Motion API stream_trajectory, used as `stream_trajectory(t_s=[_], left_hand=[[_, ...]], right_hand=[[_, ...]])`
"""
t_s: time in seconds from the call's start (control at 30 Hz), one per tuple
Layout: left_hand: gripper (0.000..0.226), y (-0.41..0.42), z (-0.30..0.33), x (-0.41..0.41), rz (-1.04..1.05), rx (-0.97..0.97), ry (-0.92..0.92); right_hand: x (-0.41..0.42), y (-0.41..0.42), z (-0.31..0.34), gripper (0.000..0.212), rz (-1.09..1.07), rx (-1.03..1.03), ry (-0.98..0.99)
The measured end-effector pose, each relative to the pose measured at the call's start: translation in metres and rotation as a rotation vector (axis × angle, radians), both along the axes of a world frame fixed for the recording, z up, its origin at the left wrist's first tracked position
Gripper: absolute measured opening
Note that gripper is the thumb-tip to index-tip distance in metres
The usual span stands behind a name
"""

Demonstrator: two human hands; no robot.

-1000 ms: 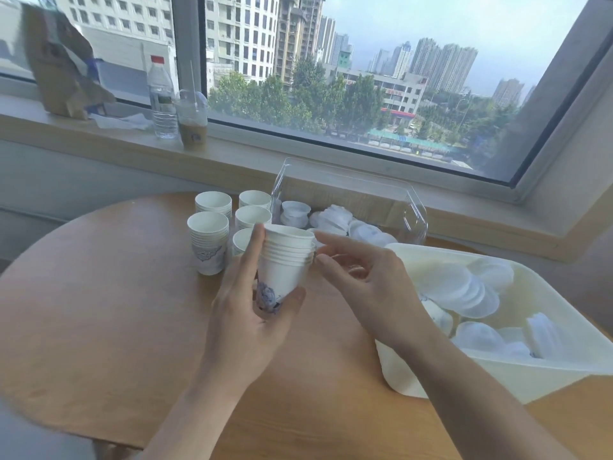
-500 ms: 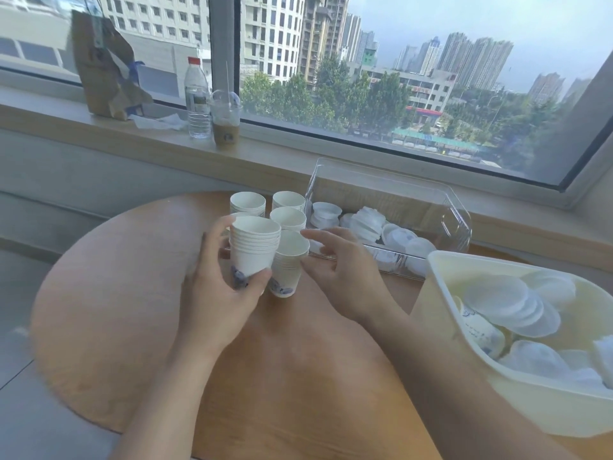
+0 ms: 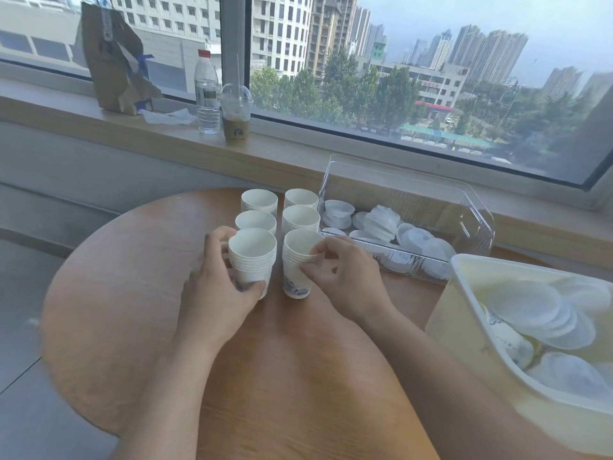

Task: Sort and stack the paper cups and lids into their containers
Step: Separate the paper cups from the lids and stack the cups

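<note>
Stacks changed place: the nested white paper cups (image 3: pixel 252 260) you held aloft a second ago were down on the round wooden table (image 3: pixel 109 293), your left hand (image 3: pixel 219 290) curled round them. Your right hand (image 3: pixel 345 277) pinched the neighbouring cup stack (image 3: pixel 298 270) at three o'clock. The six-stack grid looked complete; lids remained in the cream plastic tub (image 3: pixel 464 310).

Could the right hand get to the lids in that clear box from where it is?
Probably yes. The right hand pinches a cup stack just beside the clear box, whose top is open, but it must release first.
</note>
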State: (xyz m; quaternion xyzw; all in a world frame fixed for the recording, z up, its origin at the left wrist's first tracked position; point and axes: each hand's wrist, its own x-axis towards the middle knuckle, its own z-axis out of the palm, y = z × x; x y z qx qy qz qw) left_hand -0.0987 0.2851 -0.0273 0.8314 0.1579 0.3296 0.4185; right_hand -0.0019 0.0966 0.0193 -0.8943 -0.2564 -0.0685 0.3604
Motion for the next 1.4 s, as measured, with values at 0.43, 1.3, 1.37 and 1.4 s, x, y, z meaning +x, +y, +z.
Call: stream_trajectory(t_s=[0.43,1.3,1.37,1.4], left_hand=[[0.081,-0.002,-0.005,0.009,-0.024,0.029,0.091],[0.037,-0.206,0.033,0.013,-0.701,0.168,-0.204],[0.036,-0.212,0.032,0.012,-0.737,0.180,-0.177],[0.036,-0.214,0.031,0.011,-0.740,0.182,-0.172]], right_hand=[[-0.001,0.000,-0.001,0.021,-0.006,0.014,0.011],[-0.031,-0.220,0.094,0.015,-0.119,-0.443,-0.022],[-0.028,-0.229,0.086,0.022,-0.096,-0.555,0.018],[-0.026,-0.231,0.083,0.025,-0.081,-0.593,0.033]])
